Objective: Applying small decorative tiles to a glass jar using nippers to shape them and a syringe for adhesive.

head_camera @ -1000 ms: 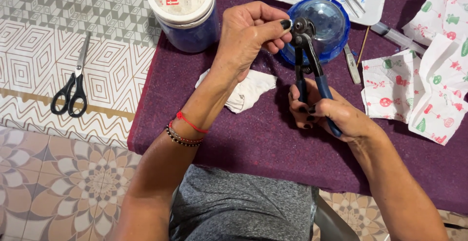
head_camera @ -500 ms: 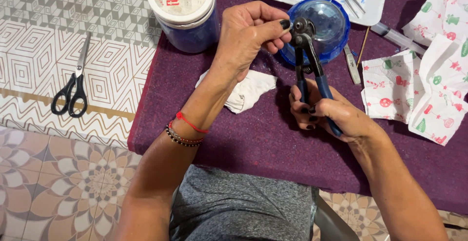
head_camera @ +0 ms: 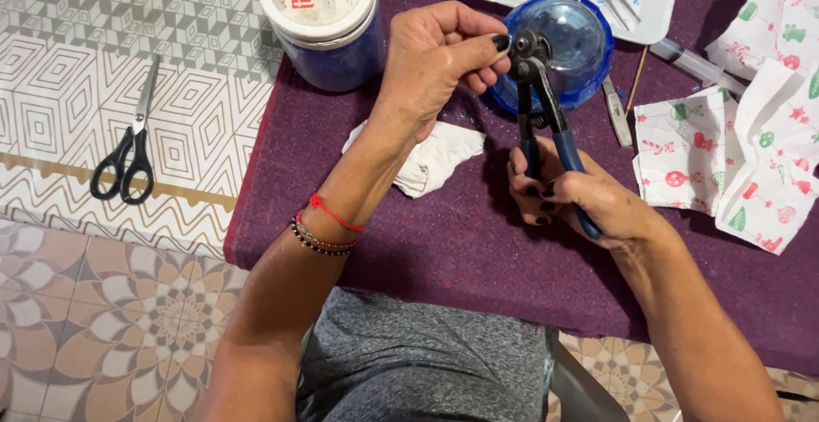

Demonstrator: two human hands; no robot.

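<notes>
My right hand (head_camera: 572, 196) grips the blue handles of a pair of wheeled nippers (head_camera: 539, 98), its jaws pointing up over a round blue bowl (head_camera: 576, 42). My left hand (head_camera: 435, 59) pinches a small piece at the jaws between thumb and fingers; the piece itself is too small to make out. Both hands hover above a purple cloth (head_camera: 409, 243) covering the table.
A white-lidded tub of blue pieces (head_camera: 322, 17) stands at the back left. A crumpled white cloth (head_camera: 431, 157) lies under my left wrist. Black-handled scissors (head_camera: 128, 153) lie on the patterned surface at left. A white tray (head_camera: 657, 8) and printed fabric scraps (head_camera: 734, 149) sit at right.
</notes>
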